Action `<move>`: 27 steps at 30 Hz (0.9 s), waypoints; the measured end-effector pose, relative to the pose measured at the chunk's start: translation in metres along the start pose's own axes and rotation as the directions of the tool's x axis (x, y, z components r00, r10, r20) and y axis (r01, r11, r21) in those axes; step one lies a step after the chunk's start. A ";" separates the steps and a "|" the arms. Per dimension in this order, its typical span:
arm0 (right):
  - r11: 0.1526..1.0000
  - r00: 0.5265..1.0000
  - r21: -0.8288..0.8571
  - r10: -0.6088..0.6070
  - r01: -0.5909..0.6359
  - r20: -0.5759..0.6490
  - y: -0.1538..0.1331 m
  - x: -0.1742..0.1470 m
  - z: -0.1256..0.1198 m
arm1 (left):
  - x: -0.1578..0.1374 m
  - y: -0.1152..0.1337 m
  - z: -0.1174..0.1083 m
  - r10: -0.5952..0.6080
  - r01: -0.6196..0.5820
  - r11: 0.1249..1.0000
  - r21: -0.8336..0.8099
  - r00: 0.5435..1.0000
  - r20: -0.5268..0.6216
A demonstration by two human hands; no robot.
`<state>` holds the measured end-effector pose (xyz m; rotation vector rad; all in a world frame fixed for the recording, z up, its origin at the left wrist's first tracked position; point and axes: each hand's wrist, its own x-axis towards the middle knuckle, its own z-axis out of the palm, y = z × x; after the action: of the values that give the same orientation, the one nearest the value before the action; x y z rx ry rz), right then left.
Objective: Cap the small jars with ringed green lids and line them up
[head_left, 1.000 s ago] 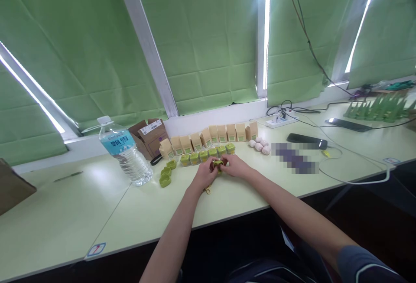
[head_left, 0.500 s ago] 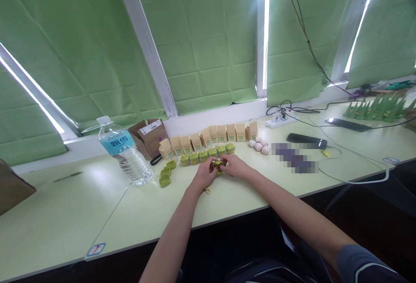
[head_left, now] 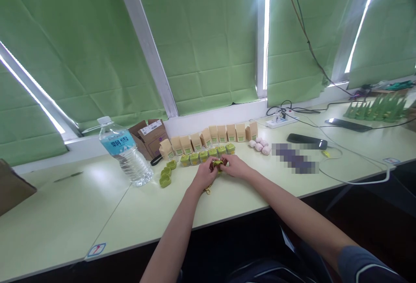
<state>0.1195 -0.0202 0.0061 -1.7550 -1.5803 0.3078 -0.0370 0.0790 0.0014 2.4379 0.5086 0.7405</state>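
Note:
Close together over the table, my left hand (head_left: 205, 174) and my right hand (head_left: 234, 166) both have their fingers closed around one small green piece (head_left: 218, 165). Fingers cover most of it, so its full shape is hidden. A yellow loop (head_left: 208, 190) lies just below my left hand. Beyond my hands stands a row of small clear containers with green lids (head_left: 203, 156). To the left of my left hand, several open green cups (head_left: 165, 180) form a short line on the table.
Behind the containers runs a row of small brown paper bags (head_left: 196, 141). Left are a large water bottle (head_left: 130, 155) and a cardboard box (head_left: 152, 140). White-pink egg-shaped pieces (head_left: 259, 147), a black phone-like object (head_left: 307, 140) and a power strip (head_left: 280, 120) are on the right.

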 end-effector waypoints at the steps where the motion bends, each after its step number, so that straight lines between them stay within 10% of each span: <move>1: 1.000 1.000 0.008 0.005 -0.005 0.005 -0.001 0.000 0.000 | 0.000 0.000 0.000 0.003 -0.003 1.000 0.000 1.000 -0.004; 18: 0.998 1.000 0.068 0.008 -0.010 0.026 -0.001 0.000 -0.001 | 0.005 -0.005 0.001 0.007 0.001 0.999 0.053 0.989 -0.148; 27: 0.999 0.997 0.033 0.038 -0.036 -0.070 0.003 0.003 -0.001 | 0.002 0.003 0.000 0.039 -0.040 0.999 -0.018 0.999 -0.025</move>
<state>0.1230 -0.0180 0.0052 -1.7538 -1.4863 0.2839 -0.0349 0.0773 0.0035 2.4309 0.4624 0.7886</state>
